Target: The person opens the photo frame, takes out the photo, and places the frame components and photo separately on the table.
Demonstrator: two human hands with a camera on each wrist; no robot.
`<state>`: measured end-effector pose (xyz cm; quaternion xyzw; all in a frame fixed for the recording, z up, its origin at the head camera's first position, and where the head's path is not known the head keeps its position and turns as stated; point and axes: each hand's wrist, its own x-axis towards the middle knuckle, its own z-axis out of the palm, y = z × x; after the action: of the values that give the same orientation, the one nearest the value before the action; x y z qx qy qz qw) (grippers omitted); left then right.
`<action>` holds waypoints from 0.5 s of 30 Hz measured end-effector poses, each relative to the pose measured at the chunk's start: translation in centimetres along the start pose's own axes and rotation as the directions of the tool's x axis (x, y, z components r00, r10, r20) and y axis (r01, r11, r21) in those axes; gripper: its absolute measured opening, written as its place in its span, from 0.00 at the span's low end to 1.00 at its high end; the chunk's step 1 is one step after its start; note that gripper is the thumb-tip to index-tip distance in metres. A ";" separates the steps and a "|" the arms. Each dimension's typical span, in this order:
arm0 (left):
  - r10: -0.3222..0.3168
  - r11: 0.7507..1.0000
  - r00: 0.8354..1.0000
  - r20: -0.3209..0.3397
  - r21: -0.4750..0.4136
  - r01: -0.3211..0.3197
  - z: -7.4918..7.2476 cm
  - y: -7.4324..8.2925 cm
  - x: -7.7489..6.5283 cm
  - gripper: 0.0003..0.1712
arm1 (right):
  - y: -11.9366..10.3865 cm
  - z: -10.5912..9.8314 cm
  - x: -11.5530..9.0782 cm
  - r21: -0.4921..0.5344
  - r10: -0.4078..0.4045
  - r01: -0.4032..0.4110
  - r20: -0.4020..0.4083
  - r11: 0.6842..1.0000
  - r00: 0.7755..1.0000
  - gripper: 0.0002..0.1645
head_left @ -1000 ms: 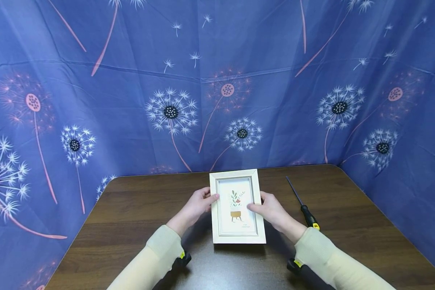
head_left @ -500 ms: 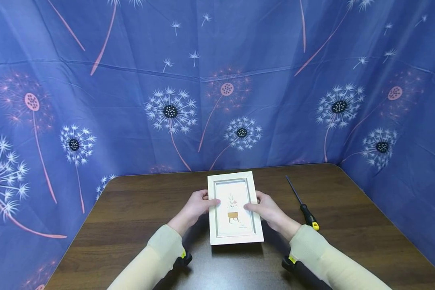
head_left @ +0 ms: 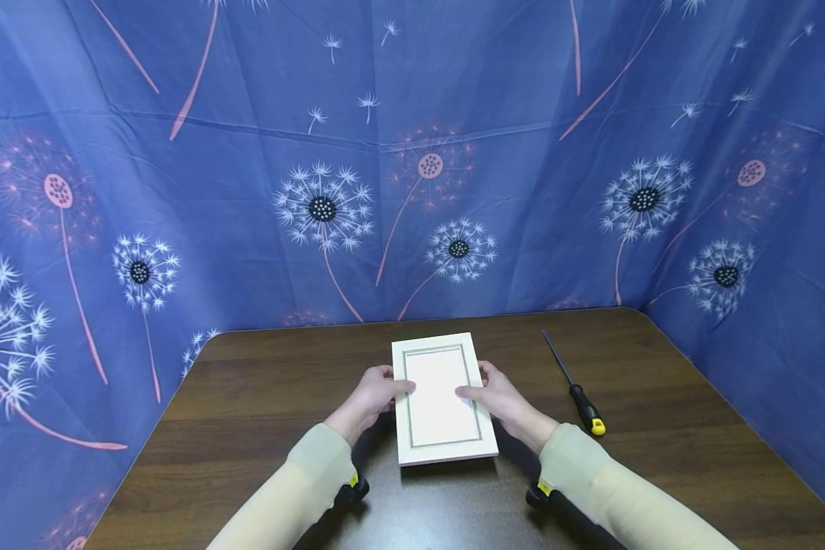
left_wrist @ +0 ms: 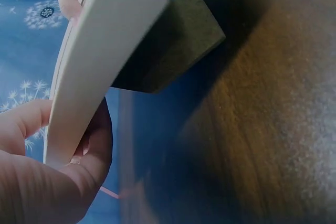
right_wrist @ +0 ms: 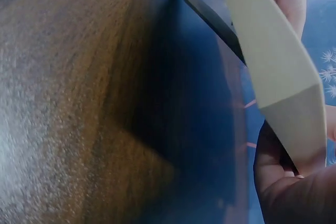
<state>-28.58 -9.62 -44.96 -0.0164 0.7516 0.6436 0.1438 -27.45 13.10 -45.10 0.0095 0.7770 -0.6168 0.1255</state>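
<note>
Both hands hold a cream picture frame (head_left: 447, 454) above the table, its front tilted up. Glare washes out the picture inside in the head view. The left hand (head_left: 371, 397) grips the left side, thumb on the front and fingers behind. On the opposite side the right hand (head_left: 512, 401) grips it the same way, its thumb reaching over the front. From the left wrist, the frame's thick side edge (left_wrist: 100, 51) shows, with a dark stand flap (left_wrist: 178, 45) sticking out from the back. The right wrist view shows that flap (right_wrist: 210, 19) edge-on.
A screwdriver (head_left: 583, 405) with a black and yellow handle lies on the brown wooden table (head_left: 268, 397), right of the right hand. A blue curtain (head_left: 247, 191) with dandelion prints hangs behind the table and along its sides.
The picture frame has moved slightly left and tipped further back, toward lying flat. Glare now covers its picture, which showed a potted plant earlier. Both hands keep their grip.
</note>
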 end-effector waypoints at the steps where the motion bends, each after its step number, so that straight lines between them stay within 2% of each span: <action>1: -0.001 1.000 1.000 -0.008 0.007 0.001 0.1 0.0 0.0 0.25 | 0.1 0.0 0.0 -0.004 0.006 -0.006 -0.001 1.000 1.000 0.43; 10: -0.024 0.993 0.997 -0.068 0.113 0.031 0.4 -0.5 0.6 0.23 | 0.7 0.5 0.3 0.031 0.060 -0.059 -0.015 0.998 0.998 0.40; 15: -0.032 0.989 0.996 -0.086 0.142 0.044 0.7 -0.8 0.8 0.19 | 1.2 0.8 0.6 0.006 0.093 -0.092 -0.030 0.996 0.995 0.39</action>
<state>-29.05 -8.96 -46.03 -0.0470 0.8008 0.5838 0.1253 -27.65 12.56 -46.49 0.0551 0.7762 -0.6118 0.1421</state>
